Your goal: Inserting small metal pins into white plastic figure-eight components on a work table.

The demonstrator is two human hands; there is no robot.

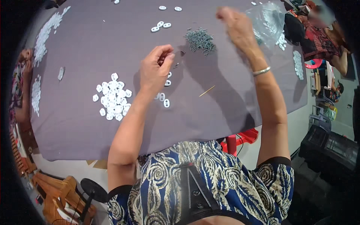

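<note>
My left hand (156, 69) is raised over the middle of the cloth-covered table, its fingers curled in and the thumb against them. Whatever it may hold is hidden. Beneath and beside it lie a few white oval pieces with two holes (167, 103). My right hand (238, 32), with a bangle on its wrist, is lifted at the far right, its fingers drawn together but smeared by motion. It is between a heap of small grey screws (200, 41) and a clear plastic bag (267, 24). A thin wooden stick (207, 91) lies nearer to me.
A pile of white pieces (112, 98) sits left of my left arm. More oval pieces (160, 25) lie farther back. White parts line the table's left side (47, 35) and right side (298, 64). Other people sit at the left edge and the right (324, 45).
</note>
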